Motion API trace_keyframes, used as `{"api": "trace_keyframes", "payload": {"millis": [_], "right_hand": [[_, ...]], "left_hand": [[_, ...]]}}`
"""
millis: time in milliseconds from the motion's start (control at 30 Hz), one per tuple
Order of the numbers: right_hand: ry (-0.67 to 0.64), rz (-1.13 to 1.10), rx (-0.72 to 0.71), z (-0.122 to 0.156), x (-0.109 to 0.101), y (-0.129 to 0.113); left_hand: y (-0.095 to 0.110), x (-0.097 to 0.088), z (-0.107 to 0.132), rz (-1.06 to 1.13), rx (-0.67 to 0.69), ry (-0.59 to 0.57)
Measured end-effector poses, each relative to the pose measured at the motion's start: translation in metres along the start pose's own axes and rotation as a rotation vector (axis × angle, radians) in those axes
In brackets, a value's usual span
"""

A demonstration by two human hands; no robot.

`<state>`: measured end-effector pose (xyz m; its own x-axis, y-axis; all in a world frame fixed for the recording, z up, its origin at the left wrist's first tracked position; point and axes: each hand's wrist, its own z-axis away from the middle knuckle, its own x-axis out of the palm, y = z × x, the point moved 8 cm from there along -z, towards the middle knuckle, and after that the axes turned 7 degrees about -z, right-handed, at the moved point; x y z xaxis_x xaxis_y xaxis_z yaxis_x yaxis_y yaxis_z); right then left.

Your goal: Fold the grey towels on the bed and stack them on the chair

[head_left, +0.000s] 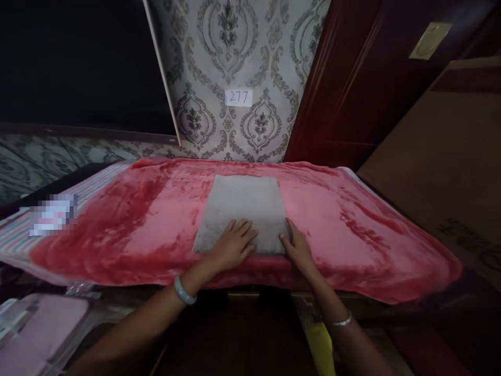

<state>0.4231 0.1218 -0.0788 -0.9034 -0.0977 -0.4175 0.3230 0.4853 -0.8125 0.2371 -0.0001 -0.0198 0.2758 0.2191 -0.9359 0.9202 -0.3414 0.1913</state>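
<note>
A grey rectangular cloth (248, 201), smooth and slightly fuzzy, lies flat on a red and pink plush blanket (156, 224). My left hand (235, 243) rests palm down on the cloth's near part, its fingers stretched out and a little apart. At the near right edge of the cloth is my right hand (298, 245), thumb and fingers extended and apart, touching the edge. The undersides of both hands are hidden.
A dark television screen (78, 68) stands at upper left, with patterned wallpaper (230, 52) behind. To the right are a dark red door (336, 78) and a large cardboard box (442, 141). A pink stool-like surface (58, 324) sits at lower left.
</note>
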Motion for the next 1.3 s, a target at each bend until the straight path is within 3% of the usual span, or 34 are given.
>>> {"api": "trace_keyframes", "payload": {"millis": [100,167,333,400,467,600,800,933,1100,1233,1300], "right_hand": [[0.037,-0.312,0.218,0.006,-0.009,0.000],[0.043,-0.574,0.390,0.010,-0.010,-0.002],[-0.019,-1.039,0.693,0.022,0.007,-0.015],[-0.004,-1.117,0.758,0.028,0.012,-0.017],[0.013,-1.143,0.765,0.029,0.013,-0.019],[-0.008,-1.123,0.725,0.025,0.009,-0.024],[-0.038,-0.996,0.679,0.029,0.003,-0.021],[-0.077,-0.940,0.668,0.039,0.000,-0.014],[-0.077,-0.867,0.632,0.044,-0.014,-0.013],[-0.082,-0.658,0.550,0.038,-0.027,-0.011],[-0.100,-0.486,0.434,0.030,-0.033,-0.014]], "left_hand": [[0.018,-0.013,0.033,0.272,0.010,0.178],[0.021,-0.011,0.057,0.493,-0.090,0.219],[0.004,0.039,0.087,1.320,-0.589,0.042],[0.004,0.053,0.087,1.629,-0.690,0.000],[0.005,0.056,0.085,1.786,-0.729,0.004],[0.011,0.051,0.079,1.926,-0.733,0.072],[0.002,0.045,0.073,2.000,-0.793,0.310],[-0.012,0.043,0.083,1.940,-0.893,0.426],[-0.032,0.026,0.103,1.862,-0.953,0.563],[-0.046,0.008,0.107,1.774,-0.913,0.641],[-0.053,0.003,0.105,1.740,-0.898,0.638]]}}
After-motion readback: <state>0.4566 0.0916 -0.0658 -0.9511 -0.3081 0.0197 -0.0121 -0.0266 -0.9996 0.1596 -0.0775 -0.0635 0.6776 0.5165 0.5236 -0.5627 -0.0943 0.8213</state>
